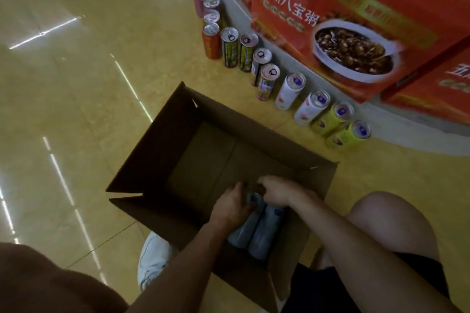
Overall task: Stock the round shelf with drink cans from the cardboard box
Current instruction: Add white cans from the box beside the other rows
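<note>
An open cardboard box point(178, 140) stands on the floor in front of me. Two pale grey-blue cans point(256, 231) stand side by side in its near right corner. My left hand point(230, 204) grips the top of the left can. My right hand point(276, 190) curls over the top of the right can. Both hands are inside the box. The rest of the box floor shows bare cardboard. A curved row of several drink cans point(264, 76) stands on the floor along the base of the round shelf point(396, 119).
Large red cartons point(343, 20) printed with bowls of porridge sit on the round shelf at the upper right. My white shoe point(152, 259) is beside the box, my bare knee point(389, 223) to its right. Glossy yellow floor spreads to the left.
</note>
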{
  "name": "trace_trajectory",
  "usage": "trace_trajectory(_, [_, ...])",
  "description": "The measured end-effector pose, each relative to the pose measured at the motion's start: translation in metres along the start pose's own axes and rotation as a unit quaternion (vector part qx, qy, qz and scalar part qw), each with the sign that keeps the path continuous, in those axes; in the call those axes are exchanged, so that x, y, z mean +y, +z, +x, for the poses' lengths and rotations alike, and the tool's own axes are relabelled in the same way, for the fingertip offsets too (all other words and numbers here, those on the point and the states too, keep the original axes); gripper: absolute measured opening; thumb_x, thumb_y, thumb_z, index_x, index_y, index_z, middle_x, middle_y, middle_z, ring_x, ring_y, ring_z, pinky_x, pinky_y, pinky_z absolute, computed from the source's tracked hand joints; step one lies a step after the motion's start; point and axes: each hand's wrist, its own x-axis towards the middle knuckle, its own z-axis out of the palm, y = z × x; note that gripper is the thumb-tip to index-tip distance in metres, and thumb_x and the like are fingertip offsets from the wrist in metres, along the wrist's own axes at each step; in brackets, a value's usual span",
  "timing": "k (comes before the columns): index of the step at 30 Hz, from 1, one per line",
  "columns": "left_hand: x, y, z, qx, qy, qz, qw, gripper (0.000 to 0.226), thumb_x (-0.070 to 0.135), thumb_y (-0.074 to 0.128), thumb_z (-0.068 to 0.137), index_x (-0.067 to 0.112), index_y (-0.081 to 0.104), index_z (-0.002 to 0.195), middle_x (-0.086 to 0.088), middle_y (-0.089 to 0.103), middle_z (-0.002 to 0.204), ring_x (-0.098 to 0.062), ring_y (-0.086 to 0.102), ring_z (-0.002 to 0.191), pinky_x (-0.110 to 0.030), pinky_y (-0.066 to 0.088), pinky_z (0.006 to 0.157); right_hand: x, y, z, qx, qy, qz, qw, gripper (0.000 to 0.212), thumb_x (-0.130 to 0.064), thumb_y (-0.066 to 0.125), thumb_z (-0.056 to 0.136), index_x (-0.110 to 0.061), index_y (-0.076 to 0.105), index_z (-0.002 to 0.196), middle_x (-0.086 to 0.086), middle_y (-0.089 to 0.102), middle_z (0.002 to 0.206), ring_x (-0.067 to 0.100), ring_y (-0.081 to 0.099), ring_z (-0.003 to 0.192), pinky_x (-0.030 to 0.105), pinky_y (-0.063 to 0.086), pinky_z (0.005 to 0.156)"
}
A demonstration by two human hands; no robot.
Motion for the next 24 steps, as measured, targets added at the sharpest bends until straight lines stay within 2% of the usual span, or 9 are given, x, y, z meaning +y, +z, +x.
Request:
trace_trajectory(4, [0.001, 0.011, 0.014, -0.060, -0.043, 0.009, 0.997, 0.073, 0.041, 0.068, 0.092, 0.022, 0.031, 0.152, -0.013, 0.051, 0.143, -0.030, 0.055, 0.126, -0.035, 0.045, 0.099, -0.006, 0.003, 0.002, 0.002, -0.004, -0.018, 1.000, 0.048, -0.012, 0.050, 0.100, -0.015, 0.042, 0.147, 0.012, 0.045, 0.148, 0.029, 0.046, 0.134, 0.042, 0.043, 0.109])
trace_trajectory(8, [0.002, 0.021, 0.025, -0.089, -0.066, -0.003, 0.994, 0.073, 0.035, 0.065, 0.095, 0.023, 0.026, 0.154, -0.010, 0.050, 0.146, -0.028, 0.054, 0.128, -0.036, 0.045, 0.099, -0.003, 0.002, 0.006, 0.019, -0.005, -0.027, 0.999, 0.049, -0.012, 0.051, 0.100, -0.016, 0.041, 0.148, 0.012, 0.045, 0.149, 0.029, 0.045, 0.135, 0.044, 0.043, 0.109])
trace_trajectory(11, [-0.001, 0.031, 0.027, -0.090, -0.078, -0.006, 0.993, 0.081, 0.037, 0.069, 0.092, 0.026, 0.020, 0.156, -0.011, 0.048, 0.147, -0.031, 0.054, 0.127, -0.038, 0.047, 0.097, 0.002, 0.002, 0.007, 0.027, -0.008, -0.016, 0.999, 0.057, -0.012, 0.053, 0.099, -0.021, 0.036, 0.153, 0.008, 0.041, 0.154, 0.027, 0.041, 0.140, 0.043, 0.040, 0.112])
trace_trajectory(15, [-0.004, 0.033, 0.026, -0.068, -0.063, 0.002, 0.996, 0.080, 0.040, 0.073, 0.087, 0.021, 0.028, 0.151, -0.012, 0.049, 0.142, -0.030, 0.057, 0.122, -0.037, 0.049, 0.094, 0.009, 0.001, 0.007, 0.035, -0.011, -0.004, 0.999, 0.059, -0.011, 0.055, 0.098, -0.023, 0.035, 0.153, 0.007, 0.042, 0.153, 0.025, 0.043, 0.138, 0.042, 0.042, 0.111])
trace_trajectory(19, [-0.012, 0.018, 0.019, -0.017, -0.060, -0.117, 0.991, 0.080, 0.034, 0.079, 0.083, 0.023, 0.033, 0.148, -0.007, 0.058, 0.134, -0.025, 0.061, 0.117, -0.042, 0.054, 0.096, 0.010, -0.004, 0.006, 0.055, -0.026, 0.009, 0.998, 0.058, -0.011, 0.055, 0.098, -0.023, 0.037, 0.151, 0.005, 0.044, 0.152, 0.023, 0.045, 0.137, 0.040, 0.042, 0.110])
trace_trajectory(24, [-0.008, -0.020, 0.004, 0.055, -0.053, -0.257, 0.963, 0.061, 0.022, 0.082, 0.081, 0.025, 0.045, 0.130, 0.000, 0.061, 0.125, -0.015, 0.062, 0.108, -0.038, 0.058, 0.091, 0.006, -0.009, 0.000, 0.049, -0.049, 0.042, 0.997, 0.064, -0.013, 0.062, 0.096, -0.025, 0.034, 0.152, 0.003, 0.047, 0.150, 0.020, 0.047, 0.135, 0.037, 0.044, 0.106])
